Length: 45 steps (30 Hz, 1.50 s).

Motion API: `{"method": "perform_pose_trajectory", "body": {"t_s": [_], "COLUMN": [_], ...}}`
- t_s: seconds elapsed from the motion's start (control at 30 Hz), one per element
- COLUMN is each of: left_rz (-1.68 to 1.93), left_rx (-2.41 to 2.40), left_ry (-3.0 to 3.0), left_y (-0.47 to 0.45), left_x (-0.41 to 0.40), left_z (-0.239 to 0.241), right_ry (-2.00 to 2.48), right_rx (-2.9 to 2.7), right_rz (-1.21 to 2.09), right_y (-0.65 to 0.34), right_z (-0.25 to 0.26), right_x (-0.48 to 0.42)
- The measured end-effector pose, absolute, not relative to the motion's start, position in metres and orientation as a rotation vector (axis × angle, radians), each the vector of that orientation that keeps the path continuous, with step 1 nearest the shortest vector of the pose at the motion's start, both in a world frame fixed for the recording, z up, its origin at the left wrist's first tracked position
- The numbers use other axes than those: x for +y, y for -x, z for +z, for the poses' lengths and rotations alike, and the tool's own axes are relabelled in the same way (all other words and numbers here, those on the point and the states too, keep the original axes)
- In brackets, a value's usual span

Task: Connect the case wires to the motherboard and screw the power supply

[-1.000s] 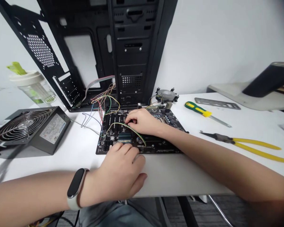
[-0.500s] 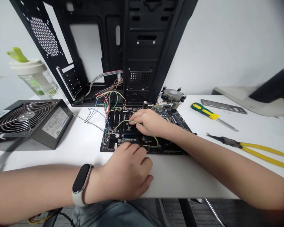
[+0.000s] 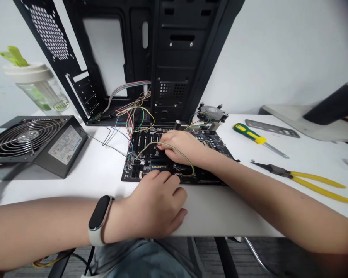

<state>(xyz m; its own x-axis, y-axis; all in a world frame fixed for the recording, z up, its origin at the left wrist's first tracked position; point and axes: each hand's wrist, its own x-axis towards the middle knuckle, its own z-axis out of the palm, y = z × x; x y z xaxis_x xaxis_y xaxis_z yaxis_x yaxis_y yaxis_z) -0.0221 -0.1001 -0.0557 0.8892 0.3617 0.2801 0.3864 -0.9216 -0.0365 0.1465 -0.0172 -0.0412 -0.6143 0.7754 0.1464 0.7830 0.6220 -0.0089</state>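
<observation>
Lying at the left edge of the frame is a grey metal box (image 3: 43, 148) with a round fan, and behind it stands a bottle (image 3: 40, 87). More to the right, a black computer case (image 3: 136, 65) fills the upper middle, and loose coloured wires (image 3: 132, 106) come out at its bottom. In the lower middle, the left hand (image 3: 150, 204) rests with bent fingers at the front edge of the circuit board (image 3: 171, 168), which lies in the centre of the frame on the white table (image 3: 104, 185). Its fingertips are hidden, so I cannot tell if they pinch something. Just right of centre, the right hand (image 3: 184, 146) has thumb and fingers drawn together over the board. A thin green-yellow wire (image 3: 149, 144) curves beside these fingers; whether they pinch it, or some small part, I cannot tell. For good work here, I think the left hand should steady the board gently, the right should use only light fingertip force, and the thin wire should not be pulled. Farther right lie a screwdriver (image 3: 256, 139) and pliers (image 3: 287, 173), well apart from both hands.
</observation>
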Motion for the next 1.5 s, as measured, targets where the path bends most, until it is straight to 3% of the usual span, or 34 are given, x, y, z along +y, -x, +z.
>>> {"method": "perform_pose_trajectory", "body": {"t_s": [1.0, 1.5], "left_rz": [-0.451, -0.377], "left_rx": [-0.556, -0.549], "left_ry": [2.940, 2.988], "left_y": [0.0193, 0.0202], "left_x": [-0.1003, -0.0992], "left_z": [-0.0571, -0.0550], "right_ry": [1.291, 1.309], "right_rx": [-2.855, -2.840], "right_rz": [-0.294, -0.174], "right_y": [-0.1418, -0.1412], "right_z": [-0.0356, -0.0355], "right_x": [-0.0204, -0.0220]}}
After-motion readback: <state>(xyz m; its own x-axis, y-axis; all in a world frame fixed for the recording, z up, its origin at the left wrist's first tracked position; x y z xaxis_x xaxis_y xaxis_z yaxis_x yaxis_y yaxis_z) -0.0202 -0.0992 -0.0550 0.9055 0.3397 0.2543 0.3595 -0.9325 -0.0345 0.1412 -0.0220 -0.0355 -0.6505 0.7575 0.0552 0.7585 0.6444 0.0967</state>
